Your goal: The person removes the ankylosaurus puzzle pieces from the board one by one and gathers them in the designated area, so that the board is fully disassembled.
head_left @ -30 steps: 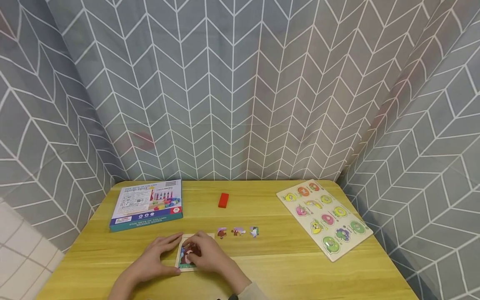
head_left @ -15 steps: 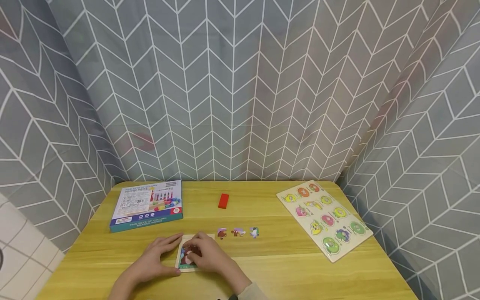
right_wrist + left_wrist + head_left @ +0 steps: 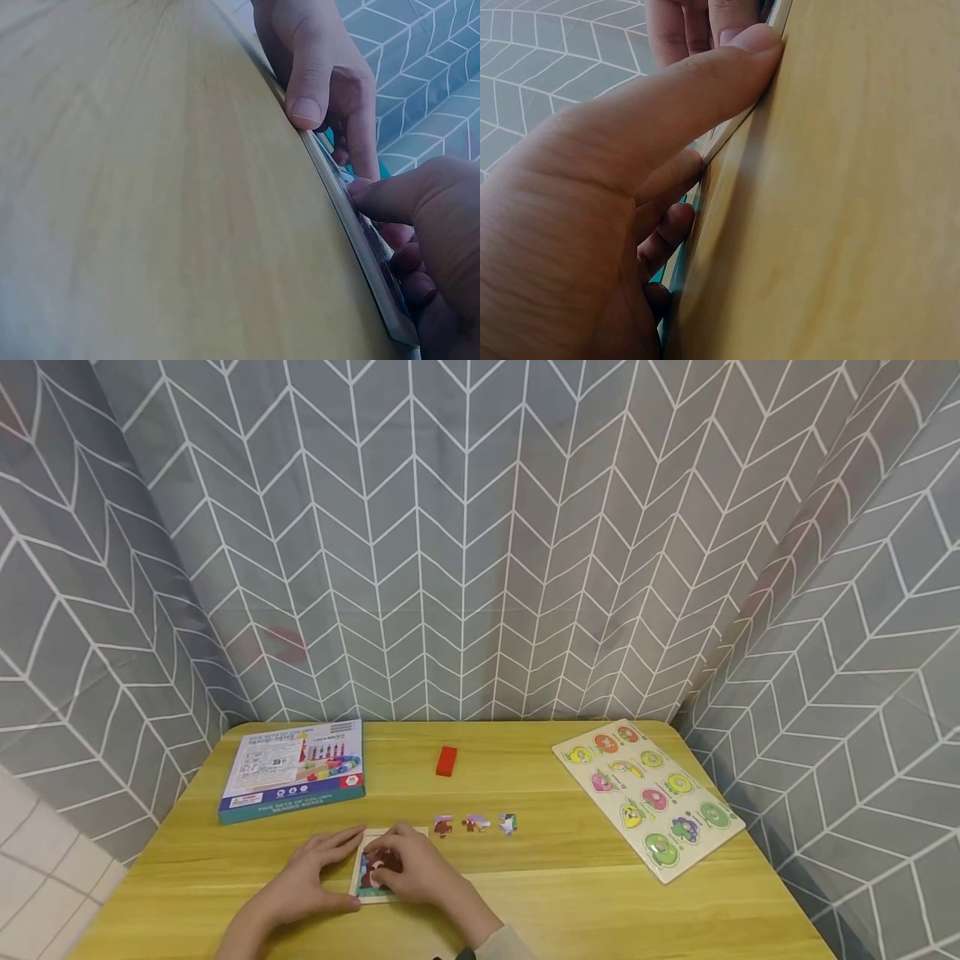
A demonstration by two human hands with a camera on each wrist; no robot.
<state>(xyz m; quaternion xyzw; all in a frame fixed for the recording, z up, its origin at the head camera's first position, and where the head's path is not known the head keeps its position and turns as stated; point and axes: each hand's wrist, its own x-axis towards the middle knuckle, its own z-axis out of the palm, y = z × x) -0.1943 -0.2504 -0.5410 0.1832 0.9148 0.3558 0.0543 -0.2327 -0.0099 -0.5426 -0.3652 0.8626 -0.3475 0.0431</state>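
Observation:
A small jigsaw puzzle point(image 3: 371, 883) in a pale wooden frame lies flat at the table's front left. My left hand point(image 3: 303, 878) holds the frame's left side, thumb at the near corner and index finger at the far one. In the left wrist view the thumb point(image 3: 705, 86) touches the frame's edge. Over the puzzle's right part, my right hand point(image 3: 416, 867) has curled fingers and thumb at a brown puzzle piece point(image 3: 392, 862), mostly hidden beneath them. The right wrist view has that thumb point(image 3: 397, 196) down on the picture surface.
Three loose jigsaw pieces point(image 3: 476, 823) lie in a row right of the frame. Behind them sits a red block point(image 3: 446, 761). A boxed bead set point(image 3: 292, 772) stands back left, a fruit peg board point(image 3: 648, 797) at right. Patterned curtains point(image 3: 465, 543) surround the wooden table point(image 3: 570, 910).
The right thumb has shifted very slightly on the puzzle. Both hands otherwise keep their places, and the loose pieces have not moved.

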